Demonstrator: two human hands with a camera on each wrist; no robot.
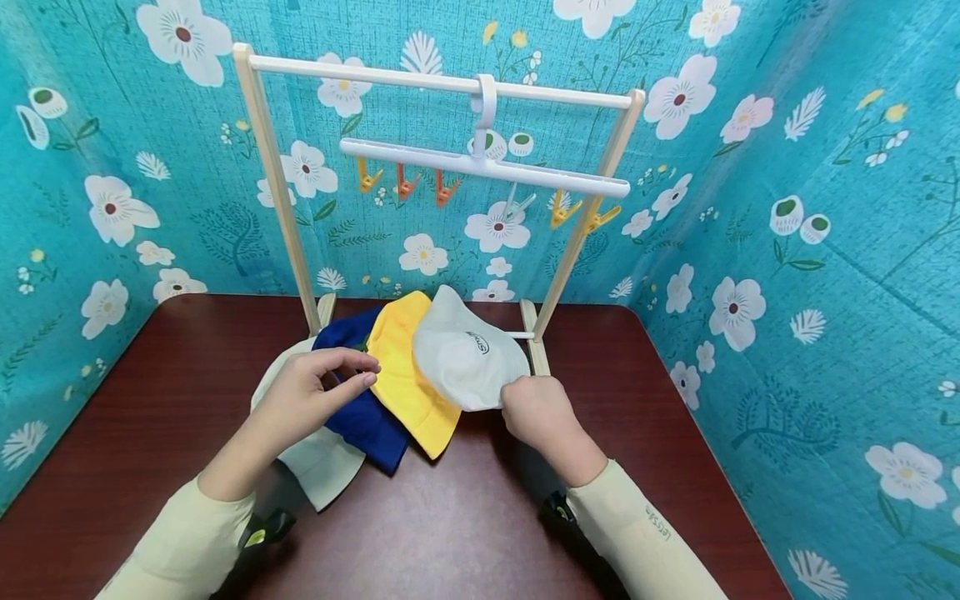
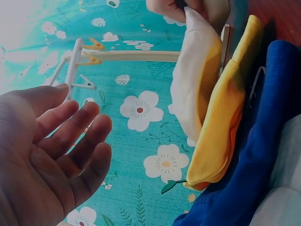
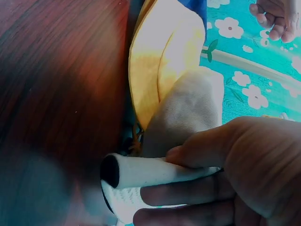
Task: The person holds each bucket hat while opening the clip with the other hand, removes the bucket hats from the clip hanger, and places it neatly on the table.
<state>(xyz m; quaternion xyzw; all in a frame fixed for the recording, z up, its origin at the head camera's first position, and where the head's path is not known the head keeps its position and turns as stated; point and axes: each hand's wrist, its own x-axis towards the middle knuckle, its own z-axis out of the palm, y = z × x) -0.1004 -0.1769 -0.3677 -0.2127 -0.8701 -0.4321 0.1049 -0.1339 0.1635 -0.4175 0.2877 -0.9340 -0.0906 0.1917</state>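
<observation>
My right hand (image 1: pixel 537 411) pinches the brim of a pale grey bucket hat (image 1: pixel 450 337) with small dark lettering. In the right wrist view the brim (image 3: pixel 141 170) is folded between thumb and fingers. Partly under this hat lies a yellow bucket hat (image 1: pixel 408 387), with a small green leaf (image 2: pixel 172 186) on its crown. A navy blue hat (image 1: pixel 375 433) comes after it, and another pale hat (image 1: pixel 326 471) lies at the left end of the overlapping row. My left hand (image 1: pixel 311 387) hovers over the navy hat, holding nothing, its fingers loosely bent.
Behind the hats stands a wooden rack (image 1: pixel 273 167). From its top rail hangs a white hanger (image 1: pixel 435 157) with several yellow, orange and pale clothespins (image 1: pixel 561 210). The dark red table (image 1: pixel 465 533) ends at a teal flowered cloth (image 1: pixel 750 250) at the back and right.
</observation>
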